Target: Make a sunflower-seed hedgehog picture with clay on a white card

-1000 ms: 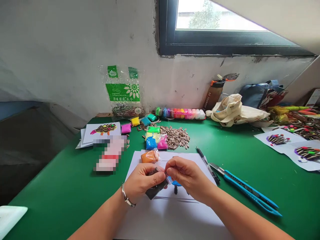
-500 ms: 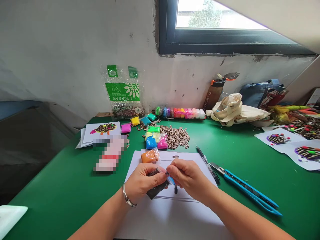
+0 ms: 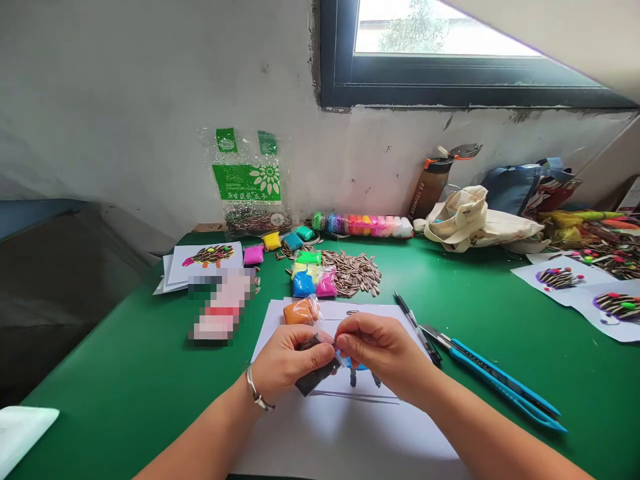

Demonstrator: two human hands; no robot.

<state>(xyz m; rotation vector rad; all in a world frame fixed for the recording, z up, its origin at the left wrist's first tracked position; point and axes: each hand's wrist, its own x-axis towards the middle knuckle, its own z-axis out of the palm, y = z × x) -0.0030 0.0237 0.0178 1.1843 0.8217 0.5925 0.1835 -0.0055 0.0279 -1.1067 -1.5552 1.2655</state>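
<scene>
My left hand [image 3: 297, 357] grips a small clear packet of black clay [image 3: 316, 375], thumb pressed on top. The fingertips of my right hand [image 3: 373, 343] are pinched together at the packet's upper right end; whether they hold its film or a bit of clay is too small to tell. Both hands are over white paper [image 3: 345, 433]. On that paper, partly hidden behind my right hand, is a blue shape [image 3: 356, 364] with short black pieces below it. A packet of orange clay [image 3: 300, 311] lies just beyond my left hand.
Beyond the paper lie sunflower seeds [image 3: 353, 272] and several coloured clay packets [image 3: 303, 283]. Right of the paper are a pen [image 3: 417, 328] and a blue craft knife [image 3: 500, 377]. Finished seed pictures lie at left [image 3: 203, 260] and right. A bottle [image 3: 430, 187] and cloth bag [image 3: 463, 217] stand behind.
My right hand's fingertips have lifted slightly at the packet, and more of the blue shape and a second black piece show beneath. My left hand keeps its grip; the view has shifted slightly.
</scene>
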